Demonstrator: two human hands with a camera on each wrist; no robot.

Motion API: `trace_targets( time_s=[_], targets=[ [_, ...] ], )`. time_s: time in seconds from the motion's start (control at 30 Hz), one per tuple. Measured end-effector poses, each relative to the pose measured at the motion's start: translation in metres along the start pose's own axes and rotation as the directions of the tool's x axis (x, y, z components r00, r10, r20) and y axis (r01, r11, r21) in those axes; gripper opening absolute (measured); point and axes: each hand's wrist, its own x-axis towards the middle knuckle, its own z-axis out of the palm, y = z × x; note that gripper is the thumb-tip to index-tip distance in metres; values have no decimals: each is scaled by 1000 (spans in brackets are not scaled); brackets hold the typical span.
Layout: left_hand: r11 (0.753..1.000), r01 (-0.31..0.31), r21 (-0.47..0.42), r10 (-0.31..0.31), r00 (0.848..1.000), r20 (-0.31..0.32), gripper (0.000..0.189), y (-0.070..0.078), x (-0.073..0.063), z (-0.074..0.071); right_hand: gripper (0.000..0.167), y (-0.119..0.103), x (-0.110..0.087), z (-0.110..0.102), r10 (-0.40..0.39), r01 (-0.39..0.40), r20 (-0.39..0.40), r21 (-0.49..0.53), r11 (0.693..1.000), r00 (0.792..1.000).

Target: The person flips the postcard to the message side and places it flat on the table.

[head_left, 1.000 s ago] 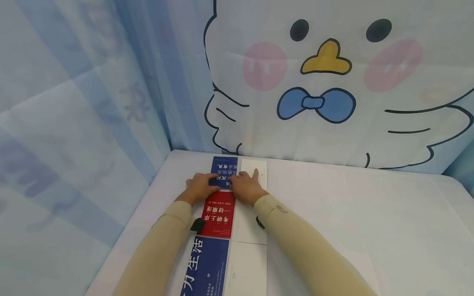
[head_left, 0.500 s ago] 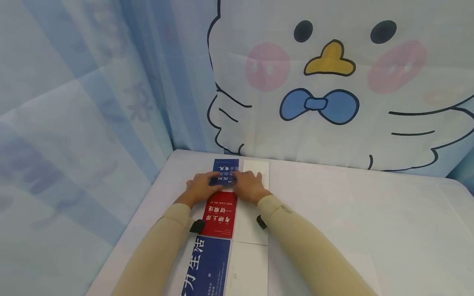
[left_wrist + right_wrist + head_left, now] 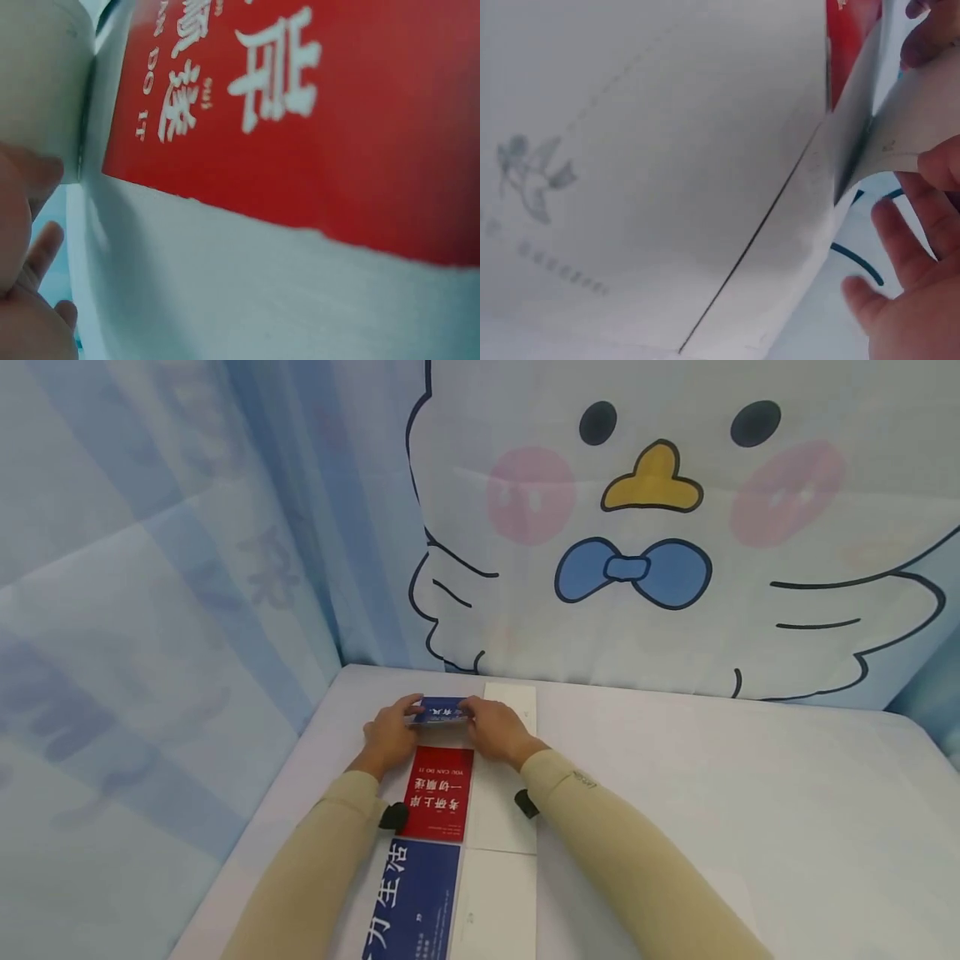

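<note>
At the far end of a row, both hands hold a small blue booklet (image 3: 441,710) with white print. Its near edge is raised off the table, and its pale underside (image 3: 922,112) shows in the right wrist view. My left hand (image 3: 392,733) pinches its left side; in the left wrist view the thumb lies against a cream surface (image 3: 41,82). My right hand (image 3: 498,727) pinches the right side, thumb on the pale face and other fingers spread. Just nearer lies a red booklet (image 3: 438,793), flat and not held.
A larger blue booklet (image 3: 416,902) lies nearest. White booklets (image 3: 501,893) form a second row to the right, one bearing a bird drawing (image 3: 536,176). The white table (image 3: 712,827) extends right. A printed curtain (image 3: 637,635) hangs behind and at the left.
The small blue booklet lay flat; its near edge has risen and tilted up as both hands moved slightly farther away with it. The other booklets stay put.
</note>
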Motion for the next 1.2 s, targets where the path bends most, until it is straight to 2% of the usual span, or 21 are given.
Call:
trace_targets(
  time_s=[0.13,0.3,0.47,0.6,0.77,0.87,1.0,1.2],
  targets=[
    [997,-29,-66,26,998,-49,59,2,-1,0,36,-3,0,-1,-5,10,-50,101,995,999],
    [986,-32,-162,21,997,-71,54,9,0,-2,37,-5,2,-3,20,8,-140,195,981,990],
    [971,-15,-241,-11,994,-106,53,15,-2,-6,40,-5,4,-4,90,-7,-249,317,948,964],
    [955,-39,-293,-6,989,-149,47,17,-5,-9,27,-5,2,-3,152,-21,-296,403,915,943],
    [935,-69,-347,-3,979,-202,25,17,-6,-8,7,-4,2,0,162,2,-380,396,918,911],
    [932,-75,-355,-5,976,-220,18,15,-5,-7,12,-5,1,0,137,21,-413,356,934,900],
    [929,-74,-361,-6,977,-215,23,15,-5,-6,26,-4,1,1,72,48,-399,283,958,914],
    [943,-79,-322,13,980,-201,35,15,-6,-5,46,-4,1,6,24,39,-282,215,976,959]
  ],
)
